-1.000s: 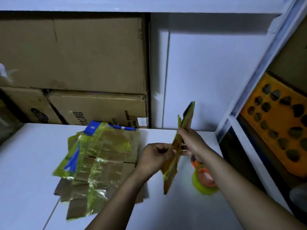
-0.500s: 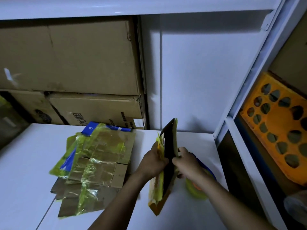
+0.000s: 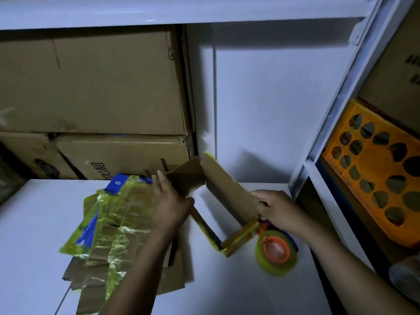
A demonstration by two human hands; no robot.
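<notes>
A small cardboard box [image 3: 225, 187] with yellow-taped edges is held open above the white shelf [image 3: 34, 223], its walls forming a hollow square. My left hand [image 3: 172, 203] grips its left wall, with the fingers along the upright flap. My right hand [image 3: 277, 208] pinches its right corner. A roll of yellowish tape with an orange core [image 3: 276, 253] lies on the shelf just below my right hand.
A pile of flattened boxes with yellow and blue tape [image 3: 113, 223] lies to the left. Large cardboard cartons [image 3: 95, 87] are stacked at the back left. A white shelf post [image 3: 318, 142] stands on the right, with an orange perforated crate [image 3: 375, 169] beyond it.
The flat folded box has been pulled apart into an open square. My left hand moved up and left, my right hand moved right. The tape roll now shows fully.
</notes>
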